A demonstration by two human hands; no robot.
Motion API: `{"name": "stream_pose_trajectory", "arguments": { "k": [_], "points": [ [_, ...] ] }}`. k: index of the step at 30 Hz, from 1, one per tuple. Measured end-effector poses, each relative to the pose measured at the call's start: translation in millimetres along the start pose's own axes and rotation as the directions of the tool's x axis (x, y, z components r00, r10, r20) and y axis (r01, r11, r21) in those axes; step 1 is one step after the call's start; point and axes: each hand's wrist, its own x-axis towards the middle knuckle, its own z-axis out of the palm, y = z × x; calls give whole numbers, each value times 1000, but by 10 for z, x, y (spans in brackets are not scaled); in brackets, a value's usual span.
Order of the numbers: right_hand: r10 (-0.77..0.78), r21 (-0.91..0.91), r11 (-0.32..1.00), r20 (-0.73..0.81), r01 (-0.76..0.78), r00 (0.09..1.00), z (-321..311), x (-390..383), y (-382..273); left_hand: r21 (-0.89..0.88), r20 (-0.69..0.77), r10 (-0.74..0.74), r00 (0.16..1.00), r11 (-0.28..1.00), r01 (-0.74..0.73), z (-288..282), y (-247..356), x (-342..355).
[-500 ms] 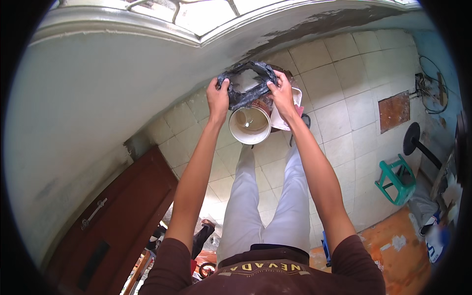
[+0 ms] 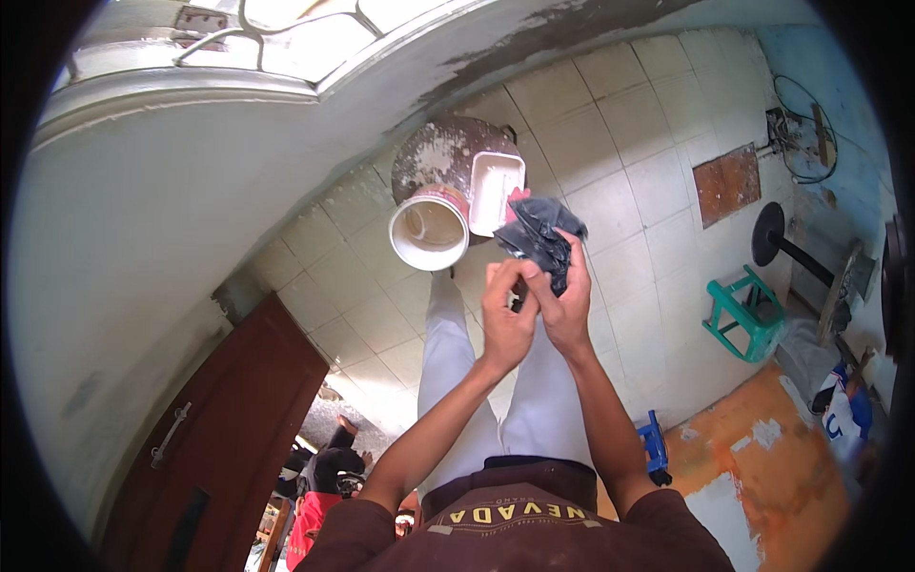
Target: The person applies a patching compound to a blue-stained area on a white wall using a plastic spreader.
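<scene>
A crumpled black plastic bag (image 2: 543, 229) is bunched up between my hands, in front of my legs. My right hand (image 2: 572, 303) wraps its fingers around the bag's side. Close against it, my left hand (image 2: 507, 315) pinches the bag's near end, with its fingertips partly hidden. Beyond the hands and to the left is a whitish bucket (image 2: 396, 244) with some pale contents. A white rectangular tray (image 2: 496, 195) lies beside the bucket, with something pink (image 2: 518, 194) at its right edge. Both are at a round, paint-spattered surface (image 2: 429, 151).
A green plastic stool (image 2: 748, 324) stands at the right, near a black round-based stand (image 2: 768, 234). A blue object (image 2: 654, 443) is by my right elbow. The brown door (image 2: 214, 429) is at left; another person (image 2: 319, 481) is beyond it. A barred window is above.
The bag was stretched wide between my two hands over the bucket. Now it is crumpled together, closer to my body and to the right, and my hands have come together.
</scene>
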Motion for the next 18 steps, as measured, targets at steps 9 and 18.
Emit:
{"name": "stream_pose_trajectory", "arguments": {
  "k": [9,18],
  "points": [
    [312,-41,949,-23,-313,950,-951,-369,630,-423,51,-286,957,862,280,330,-593,-636],
    [268,-68,962,36,-265,963,-770,-257,381,-414,46,-96,994,904,106,31,-812,-460]
  ]
}}
